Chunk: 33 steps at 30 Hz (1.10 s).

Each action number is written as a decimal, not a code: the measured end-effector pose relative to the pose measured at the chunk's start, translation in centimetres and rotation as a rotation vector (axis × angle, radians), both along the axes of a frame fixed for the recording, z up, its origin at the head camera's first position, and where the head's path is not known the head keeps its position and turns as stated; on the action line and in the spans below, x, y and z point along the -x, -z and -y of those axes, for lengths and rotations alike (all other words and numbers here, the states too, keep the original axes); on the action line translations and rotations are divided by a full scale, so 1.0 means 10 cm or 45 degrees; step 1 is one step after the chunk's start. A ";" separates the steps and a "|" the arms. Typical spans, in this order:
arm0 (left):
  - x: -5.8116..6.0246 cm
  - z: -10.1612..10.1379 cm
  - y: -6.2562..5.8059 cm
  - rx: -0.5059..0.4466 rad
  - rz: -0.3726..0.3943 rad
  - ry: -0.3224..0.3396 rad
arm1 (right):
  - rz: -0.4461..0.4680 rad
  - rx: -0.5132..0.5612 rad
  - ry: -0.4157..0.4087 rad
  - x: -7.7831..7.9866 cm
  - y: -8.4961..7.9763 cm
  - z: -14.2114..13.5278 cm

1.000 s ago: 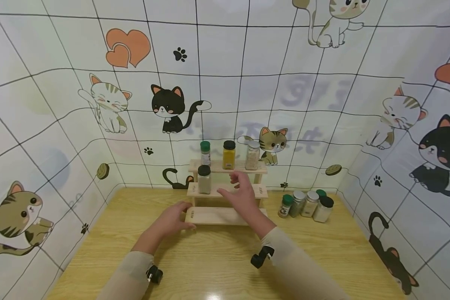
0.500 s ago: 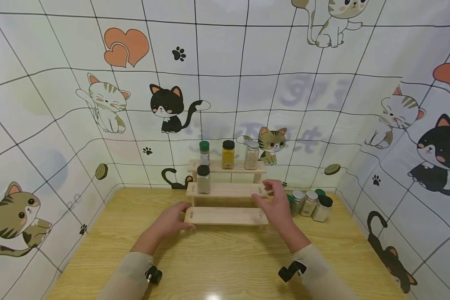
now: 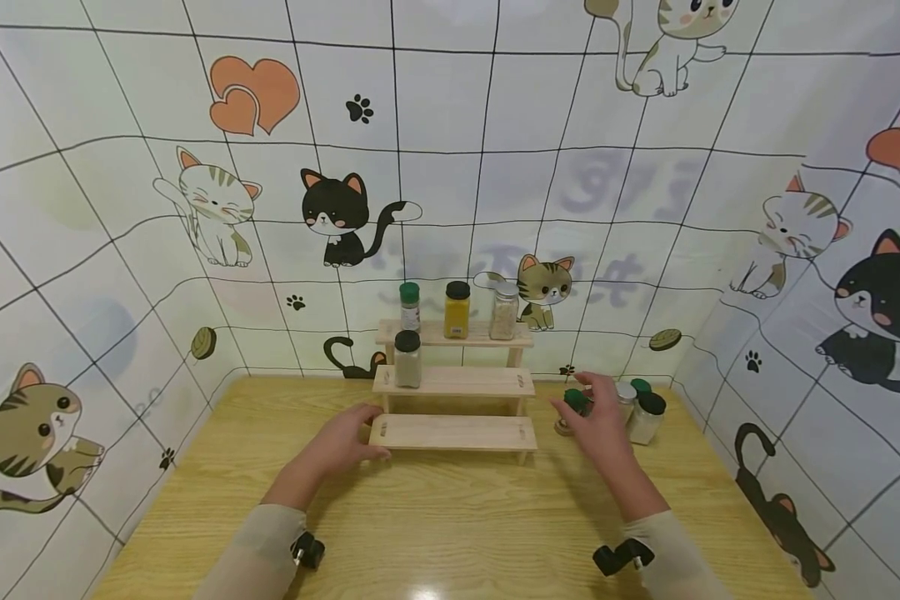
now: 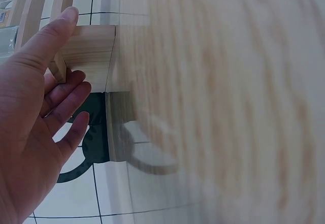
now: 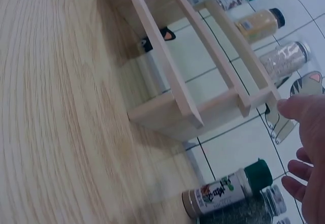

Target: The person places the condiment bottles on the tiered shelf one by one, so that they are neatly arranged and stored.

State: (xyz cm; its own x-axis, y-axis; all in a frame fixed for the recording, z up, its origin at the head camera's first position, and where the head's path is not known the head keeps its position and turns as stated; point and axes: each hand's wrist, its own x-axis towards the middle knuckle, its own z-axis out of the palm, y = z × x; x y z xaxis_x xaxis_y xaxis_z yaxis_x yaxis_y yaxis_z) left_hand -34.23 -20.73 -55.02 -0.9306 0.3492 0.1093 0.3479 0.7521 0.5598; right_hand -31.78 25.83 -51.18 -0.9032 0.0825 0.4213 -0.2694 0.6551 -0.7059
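Observation:
A three-tier wooden spice rack (image 3: pixel 465 432) stands at the back of the table. My left hand (image 3: pixel 345 440) holds its lower left end, thumb at the front and fingers curled at the side. My right hand (image 3: pixel 606 425) hovers by the loose jars right of the rack, thumb and fingers apart with nothing between them. Closest to it is a green-capped spice jar (image 5: pixel 221 193), upright on the table, partly hidden by the hand in the head view. On the middle tier sits a black-lidded jar of pale powder (image 3: pixel 408 368).
The top tier bears a green-capped jar (image 3: pixel 410 313), a yellow jar with a black lid (image 3: pixel 457 318) and a clear jar (image 3: pixel 504 317). Beyond my right hand are a black-lidded jar (image 3: pixel 647 418) and other jars. A cat-patterned wall covering (image 3: pixel 450 192) closes off the back.
My right hand has moved from in front of the middle tier rightward, past the rack's right end, to the loose jars. The left hand has stayed at the rack's left end.

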 end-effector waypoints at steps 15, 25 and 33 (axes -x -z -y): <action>0.01 0.01 0.06 0.022 0.001 -0.004 | 0.189 -0.213 -0.076 0.13 0.10 -0.19; 0.00 0.00 0.03 0.009 0.004 -0.009 | 0.134 -0.215 -0.135 0.18 0.21 -0.21; 0.00 0.00 0.01 0.017 0.001 0.000 | 0.144 -0.163 -0.232 0.14 0.35 -0.20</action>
State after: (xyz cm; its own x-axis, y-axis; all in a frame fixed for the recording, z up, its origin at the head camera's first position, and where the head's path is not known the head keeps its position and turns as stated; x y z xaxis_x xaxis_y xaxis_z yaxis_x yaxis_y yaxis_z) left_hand -34.25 -20.71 -55.14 -0.9307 0.3507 0.1035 0.3474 0.7596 0.5499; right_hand -33.22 27.82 -54.67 -0.9402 -0.1340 0.3130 -0.3154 0.6890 -0.6525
